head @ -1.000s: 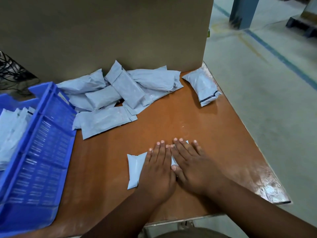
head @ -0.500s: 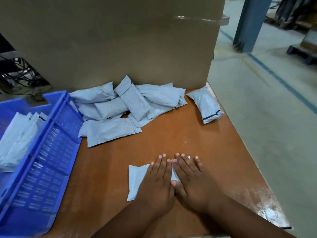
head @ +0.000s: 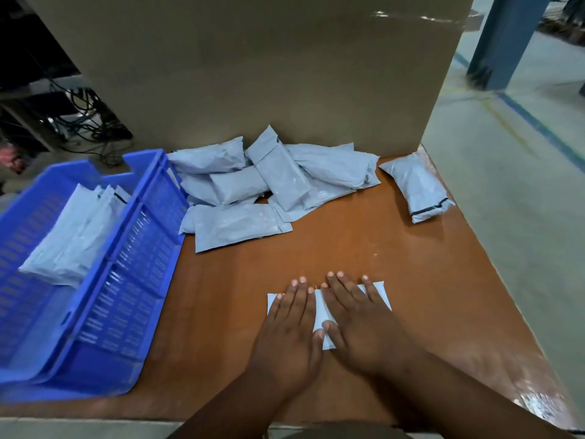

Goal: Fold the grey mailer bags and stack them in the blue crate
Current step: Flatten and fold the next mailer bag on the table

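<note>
- Change since the earlier frames: the two hands, which lay close together over the middle of the bag, have spread apart; the right hand (head: 364,324) has slid toward the bag's right end, so that a bare strip of bag now shows between the hands and the right-hand corner is uncovered. The camera view has also tilted, bringing more of the crate into sight.
- The mailer bag (head: 319,312) under work lies flat on the brown table (head: 348,242), near the front edge, well apart from the other bags.
- The left hand (head: 291,331) lies palm-down on the bag's left part, fingers straight and together; it grips nothing and only presses.
- The right hand likewise presses flat with fingers straight and slightly fanned, thumb resting on the bag's near edge.
- Step in hand, as judged: smoothing the bag flat, likely to set a crease. Done well, the palms sweep outward from the centre with even pressure, driving air to the ends, edges kept aligned before the next fold.
- The pile of unfolded bags (head: 269,185) rests at the back of the table against the cardboard box (head: 253,74); a single bag (head: 418,185) lies apart to its right.
- The blue crate (head: 126,264) stands at the left, holding several bags (head: 72,239) leaning together.
</note>
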Demonstrator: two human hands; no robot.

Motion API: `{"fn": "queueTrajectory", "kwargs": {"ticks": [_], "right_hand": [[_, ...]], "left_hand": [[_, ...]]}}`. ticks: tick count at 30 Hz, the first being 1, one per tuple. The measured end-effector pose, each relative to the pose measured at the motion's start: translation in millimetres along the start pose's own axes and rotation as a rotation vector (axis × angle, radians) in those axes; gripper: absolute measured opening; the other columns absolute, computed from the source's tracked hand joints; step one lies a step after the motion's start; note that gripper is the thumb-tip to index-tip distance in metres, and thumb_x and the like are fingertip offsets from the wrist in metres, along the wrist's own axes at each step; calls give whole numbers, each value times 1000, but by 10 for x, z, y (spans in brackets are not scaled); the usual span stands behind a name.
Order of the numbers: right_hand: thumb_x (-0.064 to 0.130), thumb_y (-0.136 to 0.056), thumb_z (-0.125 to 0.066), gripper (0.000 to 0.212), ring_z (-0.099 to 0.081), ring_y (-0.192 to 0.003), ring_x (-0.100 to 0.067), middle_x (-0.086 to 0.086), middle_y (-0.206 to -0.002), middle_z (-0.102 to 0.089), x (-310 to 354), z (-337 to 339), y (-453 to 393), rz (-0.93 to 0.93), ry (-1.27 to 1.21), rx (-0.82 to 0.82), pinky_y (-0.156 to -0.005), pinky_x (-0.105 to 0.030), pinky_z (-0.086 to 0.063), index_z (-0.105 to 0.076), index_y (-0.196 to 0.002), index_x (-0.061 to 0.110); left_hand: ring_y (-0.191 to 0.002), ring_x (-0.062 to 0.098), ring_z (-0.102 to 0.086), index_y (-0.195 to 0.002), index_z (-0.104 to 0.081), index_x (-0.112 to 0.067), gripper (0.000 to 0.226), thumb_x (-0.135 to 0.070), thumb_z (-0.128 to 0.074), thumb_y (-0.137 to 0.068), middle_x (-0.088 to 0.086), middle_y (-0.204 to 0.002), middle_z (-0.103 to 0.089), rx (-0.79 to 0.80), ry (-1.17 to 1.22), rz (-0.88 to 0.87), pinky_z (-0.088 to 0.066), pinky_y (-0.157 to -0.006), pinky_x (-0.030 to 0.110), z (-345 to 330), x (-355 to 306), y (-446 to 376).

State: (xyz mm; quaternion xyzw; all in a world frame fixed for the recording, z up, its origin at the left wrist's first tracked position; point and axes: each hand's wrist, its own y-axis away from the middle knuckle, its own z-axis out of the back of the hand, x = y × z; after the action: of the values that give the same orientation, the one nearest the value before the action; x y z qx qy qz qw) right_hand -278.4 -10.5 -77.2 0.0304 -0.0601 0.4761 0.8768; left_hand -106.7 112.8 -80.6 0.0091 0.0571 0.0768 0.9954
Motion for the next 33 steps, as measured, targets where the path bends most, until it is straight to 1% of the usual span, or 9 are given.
{"fn": "queueTrajectory", "kwargs": {"ticks": [4, 12, 17, 20, 22, 24, 27, 29, 33], "right_hand": [[56, -109, -26, 70, -13, -163, -25, -7, -176, -16, 12, 21, -11, 4, 12, 14, -129, -59, -16, -27, -167, 17], [57, -108, -25, 71, -10, -163, -24, -5, -177, -12, 32, 61, -47, -26, 39, 54, -127, -64, -12, -25, -168, 19], [57, -105, -37, 67, -31, -158, -26, -5, -172, -29, 89, 135, -40, -56, 49, 65, -122, -66, -16, -44, -160, 18], [60, -108, -28, 66, -43, -152, -29, -6, -168, -38, 96, 199, -66, -38, 72, 49, -116, -65, -18, -52, -155, 19], [60, -109, -21, 68, -28, -159, -27, -3, -174, -27, 150, 264, -105, -11, 51, 12, -121, -64, -14, -41, -161, 23], [56, -108, -25, 67, -13, -163, -24, -2, -177, -14, 263, 320, -143, 24, 28, -11, -125, -66, -12, -30, -166, 24], [53, -106, -30, 69, -8, -164, -24, -4, -177, -11, 433, 269, -215, 81, 39, 8, -125, -68, -12, -27, -166, 21], [54, -107, -25, 70, -7, -164, -24, -4, -177, -8, 500, 150, -239, 98, 22, 43, -126, -67, -9, -25, -167, 19], [55, -109, -18, 70, -8, -164, -22, -5, -177, -12, 517, -36, -218, 95, 15, 52, -128, -63, -8, -22, -169, 19]], "left_hand": [[-164, 18, 5, -170, -11, -15, 69, -49, -16, -111, 3, -178, 0, -7, 5, -17, -13, -132, 46, 1, -5, -7], [-163, 14, 10, -170, -5, -17, 70, -50, -15, -110, 1, -178, 5, 2, 22, -20, -4, -133, 42, -1, 5, -13], [-164, 15, 5, -171, -8, -18, 69, -50, -23, -111, -3, -178, 9, -26, 71, -13, 0, -131, 39, 13, 42, -10], [-163, 12, 11, -170, -1, -21, 70, -57, -14, -112, -8, -176, 16, -60, 89, 7, 5, -130, 36, 61, 57, 22], [-161, 9, 18, -169, 6, -25, 71, -60, -1, -107, -9, -175, 21, -72, 97, 34, 6, -132, 37, 148, 62, 71], [-161, 10, 19, -170, 4, -23, 69, -52, -6, -108, -6, -176, 18, -82, 69, 35, 2, -133, 40, 211, 84, 135], [-164, 17, 7, -170, -10, -15, 71, -42, -27, -106, 3, -178, 2, -79, 36, 62, -11, -133, 45, 174, 188, 198], [-164, 18, 3, -170, -14, -14, 71, -40, -31, -105, 4, -178, -2, -36, 46, 69, -18, -131, 49, 97, 257, 241], [-164, 18, 5, -170, -12, -14, 72, -42, -27, -106, 5, -178, -2, 3, 29, 44, -14, -131, 48, 54, 306, 282]]}}
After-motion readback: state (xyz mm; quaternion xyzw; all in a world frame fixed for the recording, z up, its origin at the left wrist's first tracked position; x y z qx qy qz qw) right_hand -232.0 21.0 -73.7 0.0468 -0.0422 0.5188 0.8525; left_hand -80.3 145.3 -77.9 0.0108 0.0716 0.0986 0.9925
